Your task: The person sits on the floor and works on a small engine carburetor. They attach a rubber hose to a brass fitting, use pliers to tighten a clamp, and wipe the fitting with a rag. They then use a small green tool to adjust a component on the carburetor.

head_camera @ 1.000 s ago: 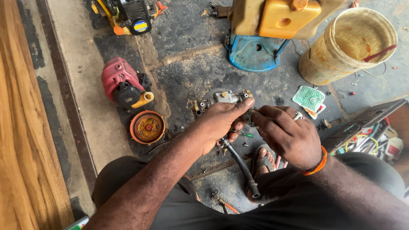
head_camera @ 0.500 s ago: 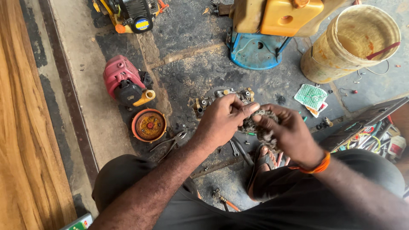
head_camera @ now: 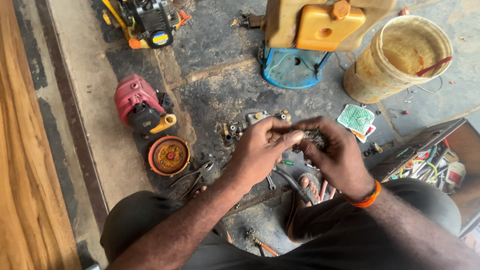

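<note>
Your left hand (head_camera: 257,150) and right hand (head_camera: 332,152) meet in front of you, above the oily concrete floor (head_camera: 210,95), and between them sits a small dark, fuzzy-looking part (head_camera: 314,137). Your right grip is curled closed around that part from the right and below, so most of it is hidden. Your left grip is pinched shut too, thumb and fingertips pressing on the part's left edge, the two hands touching there. What exactly the part is cannot be made out. Just beyond your left hand, on the floor, lies a small metal carburettor-like assembly (head_camera: 252,122), close to your knuckles but not touched. Left of your forearm lie a pair of pliers (head_camera: 195,177), an orange round cover (head_camera: 169,156) and a red engine housing (head_camera: 137,102). As for containers: the yellowish bucket (head_camera: 395,65) at upper right stands upright, stained inside, with a red strip resting at its rim and nothing else to be seen in it. The open box (head_camera: 435,162) at your right knee holds a jumble of wires and small tools, too tangled to list. A green patterned packet (head_camera: 356,119) lies on the floor between bucket and box, and a blue base (head_camera: 292,70) stands under a yellow tank (head_camera: 320,22) farther off.
</note>
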